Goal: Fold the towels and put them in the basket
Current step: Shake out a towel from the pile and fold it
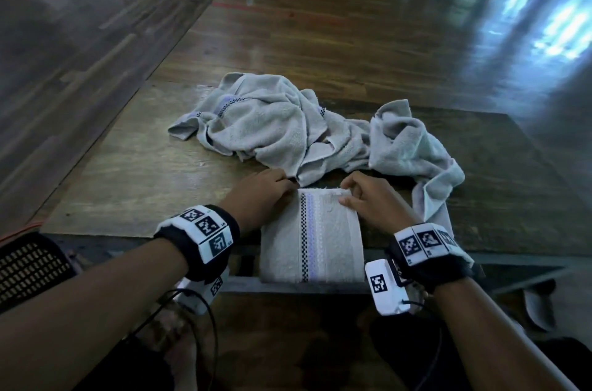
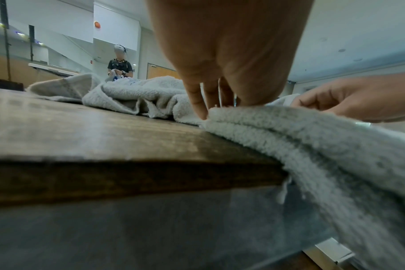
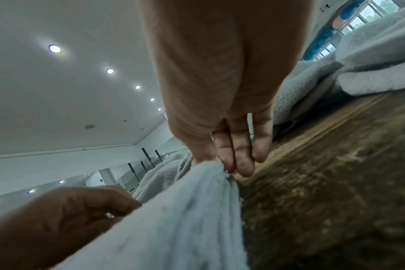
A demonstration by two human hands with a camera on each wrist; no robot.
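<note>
A folded pale grey towel (image 1: 312,237) with a checked and purple stripe lies at the table's near edge, its near part hanging over the edge. My left hand (image 1: 290,185) pinches its far left corner, fingers (image 2: 200,107) pointing down at the folded layers (image 2: 289,131). My right hand (image 1: 347,195) pinches the far right corner (image 3: 210,169), thumb on top and fingers (image 3: 240,162) behind it. Just beyond both hands sits a crumpled heap of grey towels (image 1: 262,124), and another loose towel (image 1: 413,147) trails off to the right. A black mesh basket (image 1: 28,265) shows at the lower left.
The wooden table (image 1: 128,172) has bare surface left of the heap. An orange cable (image 1: 19,230) runs by the basket. A slipper (image 1: 541,304) lies on the floor at the right. Another person (image 2: 119,67) stands far off in the left wrist view.
</note>
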